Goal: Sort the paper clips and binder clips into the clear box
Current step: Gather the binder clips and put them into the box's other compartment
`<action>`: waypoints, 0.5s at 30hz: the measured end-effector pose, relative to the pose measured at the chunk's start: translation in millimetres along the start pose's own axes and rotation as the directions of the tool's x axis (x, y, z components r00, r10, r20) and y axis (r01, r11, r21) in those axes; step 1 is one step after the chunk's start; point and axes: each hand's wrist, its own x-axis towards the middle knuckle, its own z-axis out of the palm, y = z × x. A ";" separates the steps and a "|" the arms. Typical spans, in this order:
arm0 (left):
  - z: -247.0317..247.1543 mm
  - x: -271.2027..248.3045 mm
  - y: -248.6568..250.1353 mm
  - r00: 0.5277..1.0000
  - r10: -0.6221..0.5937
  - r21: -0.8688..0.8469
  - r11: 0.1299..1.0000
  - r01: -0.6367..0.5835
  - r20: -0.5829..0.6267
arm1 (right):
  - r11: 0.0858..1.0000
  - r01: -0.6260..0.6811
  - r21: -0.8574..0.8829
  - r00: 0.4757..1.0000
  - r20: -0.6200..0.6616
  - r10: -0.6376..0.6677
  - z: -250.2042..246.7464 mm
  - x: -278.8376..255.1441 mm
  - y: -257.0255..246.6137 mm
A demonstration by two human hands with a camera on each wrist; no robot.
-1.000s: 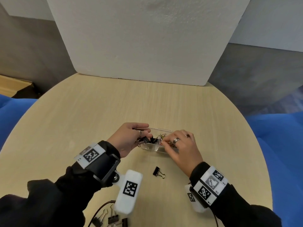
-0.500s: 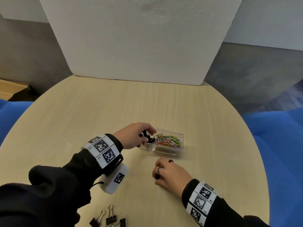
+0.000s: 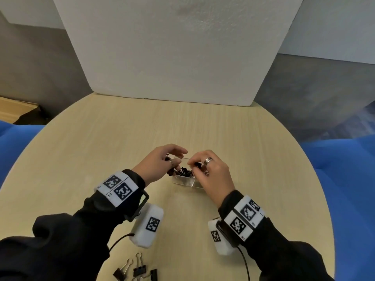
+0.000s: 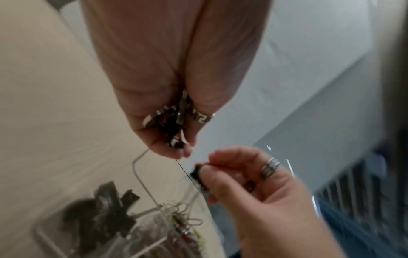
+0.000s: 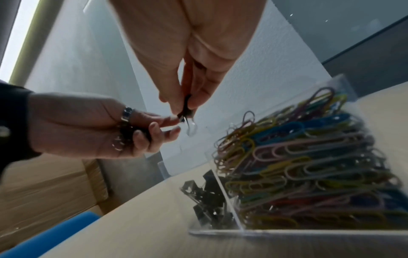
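The clear box (image 3: 182, 181) stands mid-table. Its left compartment holds black binder clips (image 5: 209, 195); its right holds coloured paper clips (image 5: 298, 165). My right hand (image 3: 192, 164) hovers over the box and pinches one black binder clip (image 5: 186, 108) between thumb and fingers. My left hand (image 3: 178, 157) is just left of it above the box, with several binder clips (image 4: 172, 127) curled into its palm and its fingertips close to the right hand's clip. In the head view the right hand hides the paper clip side.
Several loose black binder clips (image 3: 138, 268) lie at the table's near edge, by my left forearm. A white foam board (image 3: 172, 47) stands at the far edge. Blue seats (image 3: 345, 169) flank the round table (image 3: 101, 149).
Half a second ago my right hand was down on the table near the box. It has since risen over the box with a binder clip, and the clip that lay there is gone.
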 end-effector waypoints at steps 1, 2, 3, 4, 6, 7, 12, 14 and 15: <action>-0.2 -0.9 -1.4 0.998 -0.057 -0.104 0.993 0.053 -0.036 | 1.000 -0.006 -0.014 1.000 0.006 0.006 3.1 4.7 1.1; -0.8 -2.1 -2.5 0.992 -0.119 -0.217 0.971 0.105 -0.051 | 0.999 -0.005 -0.043 1.000 0.023 0.006 6.4 7.8 2.7; -1.1 -3.0 -2.8 0.983 -0.177 -0.323 0.934 0.153 -0.048 | 0.997 0.005 -0.072 0.999 0.047 -0.002 9.1 9.2 5.1; -1.9 -3.7 -2.7 0.973 -0.226 -0.411 0.891 0.193 -0.034 | 0.996 0.010 -0.094 0.997 0.072 -0.003 10.8 9.4 7.9; -3.8 -3.7 -0.8 0.958 -0.286 -0.533 0.811 0.240 -0.004 | 0.993 0.000 -0.118 0.997 0.081 0.010 10.9 7.8 9.8; -4.3 -3.2 0.1 0.953 -0.302 -0.570 0.782 0.251 0.006 | 0.992 -0.006 -0.130 0.998 0.057 0.013 9.9 5.8 10.6; 0.6 2.1 1.2 0.955 -0.296 -0.611 0.752 0.248 0.024 | 0.896 -0.020 -0.443 1.000 0.000 0.023 -1.8 -4.2 19.9; 4.0 4.1 0.6 0.964 -0.267 -0.566 0.795 0.217 -0.005 | 0.858 -0.069 -0.510 0.993 0.048 0.109 -7.9 -7.7 22.4; 6.3 4.8 0.4 0.969 -0.244 -0.524 0.829 0.194 -0.028 | 0.841 -0.087 -0.534 0.987 0.068 0.145 -10.4 -9.4 23.8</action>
